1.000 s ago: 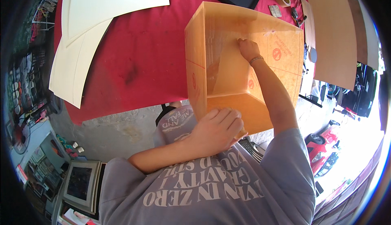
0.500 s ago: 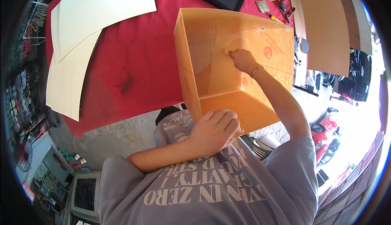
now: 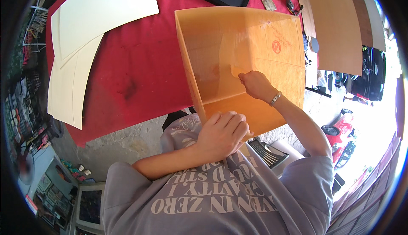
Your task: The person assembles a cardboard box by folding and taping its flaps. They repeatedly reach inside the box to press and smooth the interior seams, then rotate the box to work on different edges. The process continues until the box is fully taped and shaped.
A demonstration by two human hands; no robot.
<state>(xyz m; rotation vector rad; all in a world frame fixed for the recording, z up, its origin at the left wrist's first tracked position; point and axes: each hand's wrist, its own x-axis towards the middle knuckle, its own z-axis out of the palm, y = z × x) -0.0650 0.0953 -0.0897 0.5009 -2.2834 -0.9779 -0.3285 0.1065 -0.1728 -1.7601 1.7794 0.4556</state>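
- Head view: the orange box stands open on the red table, its near wall hanging past the edge.
- The left hand is curled closed over that near wall; if it slackens, the box could tip off.
- The right hand, fingertips pinched on a pale film strip inside (partly lifted, it seems), could tear it by pulling too sharply.

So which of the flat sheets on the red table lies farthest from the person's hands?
The cream sheet hanging over the table's left edge; the other cream sheet and the brown sheet lie closer.
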